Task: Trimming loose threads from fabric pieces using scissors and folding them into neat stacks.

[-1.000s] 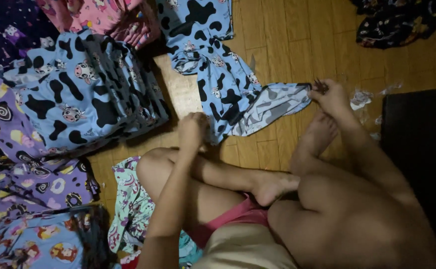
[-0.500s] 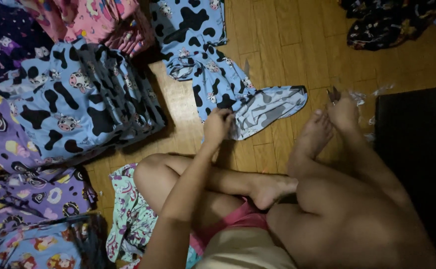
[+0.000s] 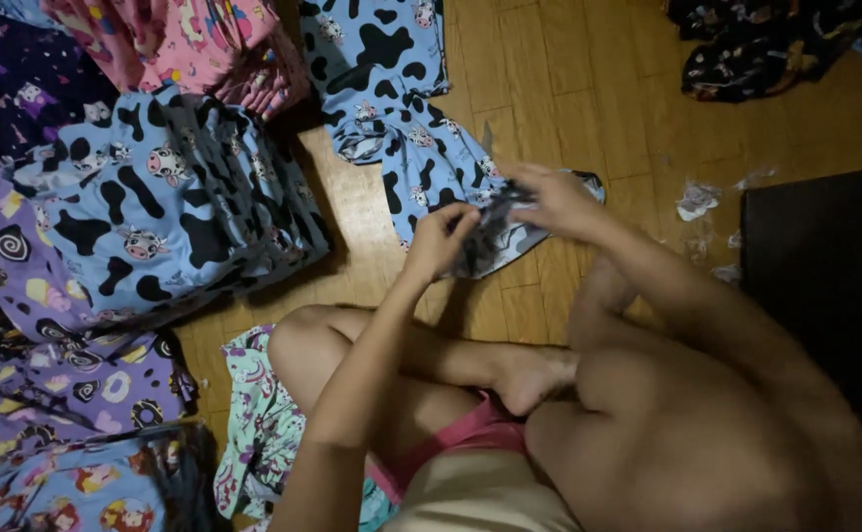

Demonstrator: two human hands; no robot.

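Currently, the left hand (image 3: 443, 236) and right hand (image 3: 557, 200) are both closed, pinching the bunched hem of the blue cow-print garment (image 3: 401, 108), which lies on the wooden floor (image 3: 589, 89) and extends toward 11 o'clock. Risk, judged: both grips hold thin folded edges; uneven pull could slip the fabric free or skew the fold. The stacked cow-print pile (image 3: 155, 227) at 9 o'clock leans and could topple if nudged.

A blue cow-print garment (image 3: 406, 128) lies spread on the wooden floor, its near end gathered and lifted.
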